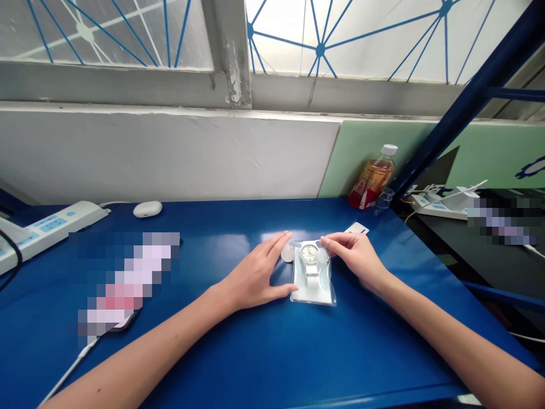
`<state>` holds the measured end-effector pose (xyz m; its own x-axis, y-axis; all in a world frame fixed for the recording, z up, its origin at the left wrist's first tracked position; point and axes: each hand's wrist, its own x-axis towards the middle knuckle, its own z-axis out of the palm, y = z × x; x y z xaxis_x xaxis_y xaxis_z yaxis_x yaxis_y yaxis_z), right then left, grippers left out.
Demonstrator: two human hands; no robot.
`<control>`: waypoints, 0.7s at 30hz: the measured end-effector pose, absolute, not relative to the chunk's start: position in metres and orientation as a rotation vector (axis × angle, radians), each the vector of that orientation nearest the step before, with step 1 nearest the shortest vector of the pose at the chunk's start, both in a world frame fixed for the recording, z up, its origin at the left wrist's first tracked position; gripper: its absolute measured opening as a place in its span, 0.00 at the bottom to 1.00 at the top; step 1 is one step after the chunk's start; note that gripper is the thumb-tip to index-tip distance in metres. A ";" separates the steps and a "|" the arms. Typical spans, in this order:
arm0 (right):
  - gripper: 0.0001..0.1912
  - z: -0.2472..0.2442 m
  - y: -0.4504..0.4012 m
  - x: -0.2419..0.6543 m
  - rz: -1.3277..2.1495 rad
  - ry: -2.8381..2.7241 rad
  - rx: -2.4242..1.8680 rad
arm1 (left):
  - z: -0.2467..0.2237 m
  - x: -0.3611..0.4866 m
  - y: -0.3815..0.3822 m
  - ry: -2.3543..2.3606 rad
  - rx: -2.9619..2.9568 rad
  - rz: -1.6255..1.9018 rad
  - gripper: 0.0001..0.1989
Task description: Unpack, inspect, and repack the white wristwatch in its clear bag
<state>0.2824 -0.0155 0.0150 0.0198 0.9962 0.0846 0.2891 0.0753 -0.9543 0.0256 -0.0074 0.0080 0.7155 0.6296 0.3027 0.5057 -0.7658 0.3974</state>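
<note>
A white wristwatch [310,255] with a round dial lies face up inside a clear plastic pouch [313,295], which rests on the blue tabletop [272,352]. My right hand [357,255] pinches the pouch's upper right corner between thumb and fingertips. To the left of the pouch, my left hand [259,272] is spread, palm down, its thumb tip touching the lower left edge. Between the left fingertips and the pouch sits a small round whitish disc [287,253]. Part of a white card [356,228] shows behind my right hand.
At the back right stands a bottle of reddish drink [371,179] near a blue metal post [451,102]. On the left are a white power strip [55,224], a white earbud case [147,209] and a blurred-out phone [128,284] on a cable. A wall and windows close off the back.
</note>
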 end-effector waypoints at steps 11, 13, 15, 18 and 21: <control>0.16 0.005 -0.015 0.280 0.661 -1.864 -1.354 | 0.008 0.027 -0.004 0.805 2.649 0.553 0.39; 0.20 0.009 -0.019 0.284 0.457 -2.050 -1.334 | 0.007 0.028 -0.004 0.833 2.664 0.545 0.37; 0.27 0.015 -0.022 0.290 0.372 -2.270 -1.277 | 0.006 0.028 -0.005 0.897 2.672 0.524 0.35; 0.38 0.023 -0.027 0.296 0.372 -2.542 -1.165 | 0.006 0.027 -0.006 1.000 2.660 0.507 0.33; 0.48 0.022 -0.027 0.298 0.364 -2.627 -1.164 | 0.005 0.027 -0.007 1.041 2.648 0.528 0.29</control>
